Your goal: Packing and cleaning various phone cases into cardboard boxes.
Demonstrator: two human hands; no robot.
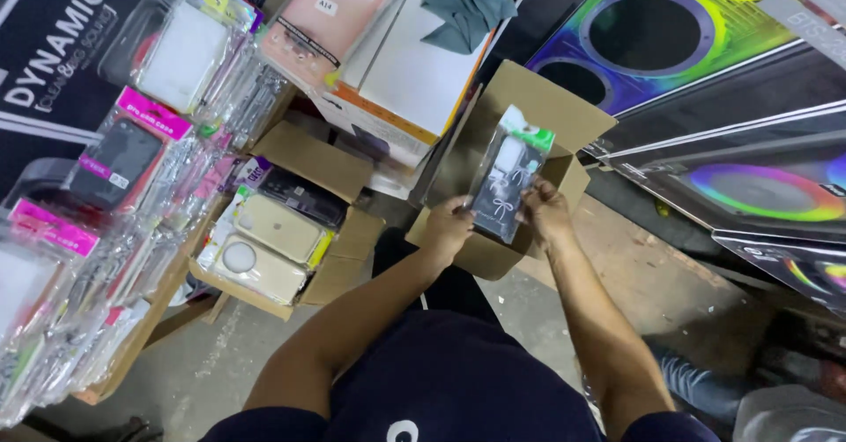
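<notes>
Clear plastic wraps the phone case pack (509,178) that both hands hold up, a little right of the middle of the picture. The pack is dark with a white bow drawing on it and a green top. It leans a bit, with its top toward 1 o'clock.

The left hand (448,223) holds the pack's lower left edge, at 8 o'clock from the pack. Its fingers are curled and pinch that edge. The right hand (546,211) holds the right edge, at 4 o'clock from the pack, and its fingers pinch that side too.

Right behind the pack sits an open brown cardboard box (564,107), with its flaps up. The pack is over the box's mouth, held just above it.

At 9 o'clock from the hands is another open cardboard box (339,257). It holds pale cream phone cases (273,230) in clear bags. Farther out at 9 o'clock, many more packed cases (123,160) lie piled on a counter, some with pink tops.

At 12 o'clock lies a pink case (339,10) on a white box (419,72). At 2 o'clock stand big boxes with rainbow rings (652,28).
</notes>
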